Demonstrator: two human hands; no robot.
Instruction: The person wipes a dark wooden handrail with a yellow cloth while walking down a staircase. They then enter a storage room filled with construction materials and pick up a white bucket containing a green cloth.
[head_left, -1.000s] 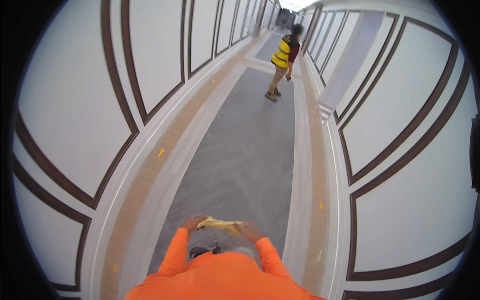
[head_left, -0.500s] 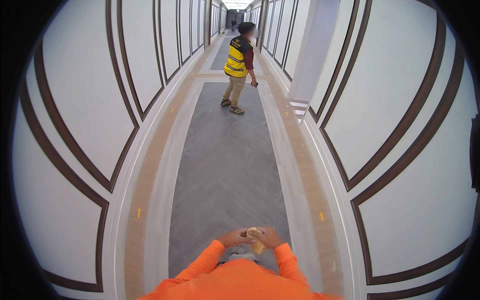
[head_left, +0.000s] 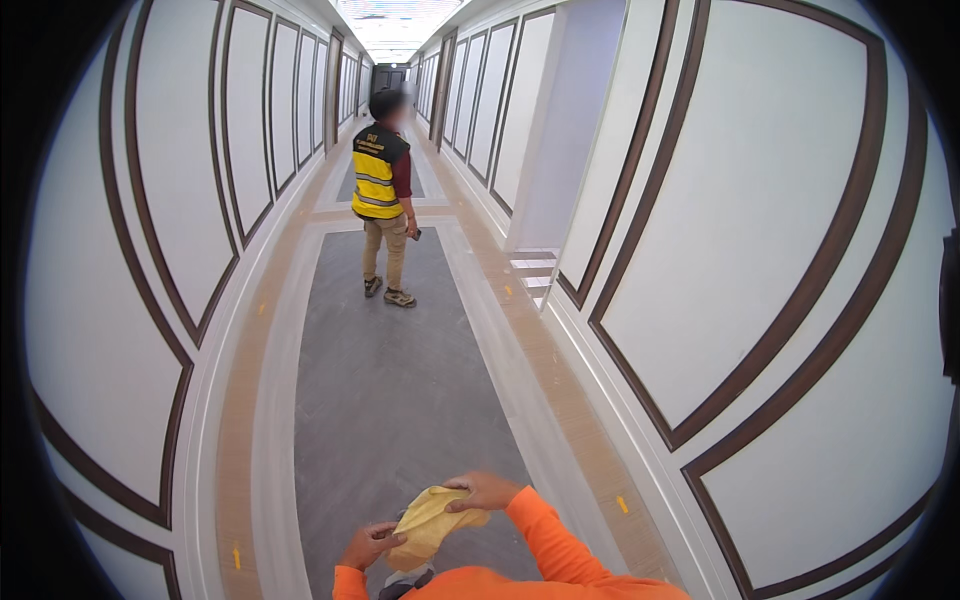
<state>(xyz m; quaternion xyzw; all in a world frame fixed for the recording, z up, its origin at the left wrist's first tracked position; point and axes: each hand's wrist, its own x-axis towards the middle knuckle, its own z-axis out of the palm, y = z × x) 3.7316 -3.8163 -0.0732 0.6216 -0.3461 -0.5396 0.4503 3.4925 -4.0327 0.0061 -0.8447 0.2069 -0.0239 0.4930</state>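
Spread wider than half a second ago, the crumpled yellow cloth [head_left: 428, 524] hangs low over the grey carpeted corridor floor [head_left: 390, 400], left hand [head_left: 368, 546] fingers pinching its lower edge, right hand [head_left: 484, 491] fingers closed on its top, with a person in a yellow reflective vest [head_left: 384, 195] standing farther ahead.

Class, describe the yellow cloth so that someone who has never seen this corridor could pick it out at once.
Follow the long grey floor strip of the panelled corridor to the bottom edge, where two orange sleeves come in. Between the left hand and right hand is the crumpled yellow cloth, gripped by both. It is soft and pale yellow, unlike the reflective yellow vest on the person standing far ahead.
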